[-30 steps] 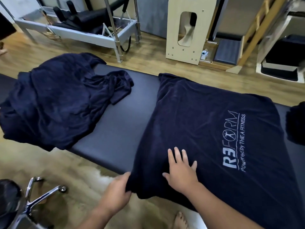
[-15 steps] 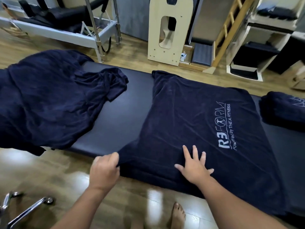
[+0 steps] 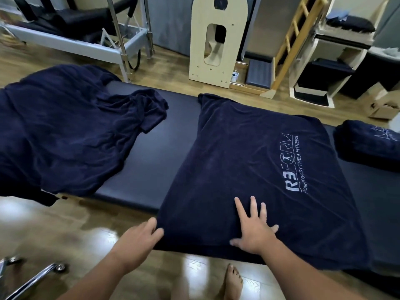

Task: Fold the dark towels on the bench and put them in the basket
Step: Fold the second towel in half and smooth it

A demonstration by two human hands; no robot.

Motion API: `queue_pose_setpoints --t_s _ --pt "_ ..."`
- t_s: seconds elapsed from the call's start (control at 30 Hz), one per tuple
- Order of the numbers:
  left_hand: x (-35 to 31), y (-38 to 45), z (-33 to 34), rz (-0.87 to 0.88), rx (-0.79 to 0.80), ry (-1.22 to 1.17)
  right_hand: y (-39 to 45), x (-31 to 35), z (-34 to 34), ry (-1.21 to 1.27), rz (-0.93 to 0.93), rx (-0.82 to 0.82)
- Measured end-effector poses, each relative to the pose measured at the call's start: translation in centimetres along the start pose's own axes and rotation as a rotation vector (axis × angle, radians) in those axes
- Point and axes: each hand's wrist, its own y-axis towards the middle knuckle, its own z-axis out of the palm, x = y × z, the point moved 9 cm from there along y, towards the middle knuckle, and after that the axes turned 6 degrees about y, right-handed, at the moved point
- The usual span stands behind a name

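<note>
Towel being folded: a dark blue towel (image 3: 255, 169) with white letters lies flat across the padded bench (image 3: 164, 161), and its near edge hangs a little over the side.
Right hand: the right hand (image 3: 253, 228) lies flat on the towel near that edge, fingers straight and spread wide, pressing it down.
Left hand: the left hand (image 3: 138, 237) is at the towel's near left corner. The fingers curl onto the edge, but I cannot tell for sure if they pinch it.
How it will feel: soft and floppy, I think, and not heavy. It will sag and bend where nothing holds it up. It looks fuzzy, so it should not slip on the smooth bench.
Where to hold: the corners look best, one in each hand, so the edge stays straight when it is lifted over.
Other towels: a crumpled pile of towels (image 3: 65, 131) sits at the left end of the bench, well apart. A rolled towel (image 3: 368, 146) sits at the right end, near the flat one.
Basket: I cannot see it.
</note>
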Motion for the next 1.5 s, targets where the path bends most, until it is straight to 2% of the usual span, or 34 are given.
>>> queue_pose_setpoints --t_s 0.1,0.2,0.37,0.53,0.87,1.23,1.37,1.5 --pt "0.5 -0.5 2.8 0.019 0.199 0.036 -0.5 -0.3 0.2 -0.085 0.043 -0.030" --pt "-0.4 1.2 2.0 0.127 0.239 0.058 -0.6 0.7 0.0 -0.132 0.029 -0.029" --pt "1.1 5.6 -1.3 0.006 0.193 -0.065 0.3 3.4 -3.6 -0.133 -0.105 -0.156" --pt "4.3 12.2 -3.1 -0.114 0.180 -0.177 4.3 5.0 -7.7 -0.052 -0.128 -0.229" --pt "11.9 27.1 -4.3 -0.319 0.213 -0.423 17.1 6.6 -16.8 0.091 -0.177 -0.221" --pt "20.6 43.7 -7.1 -0.451 0.239 -0.344 28.7 6.8 -24.8 0.168 -0.122 -0.206" --pt "23.1 49.8 -8.2 -0.478 0.207 -0.429 31.2 6.8 -25.7 0.162 -0.054 -0.205" --pt "23.7 54.5 -7.0 -0.389 0.260 -0.409 32.5 7.4 -25.6 0.140 0.022 -0.207"
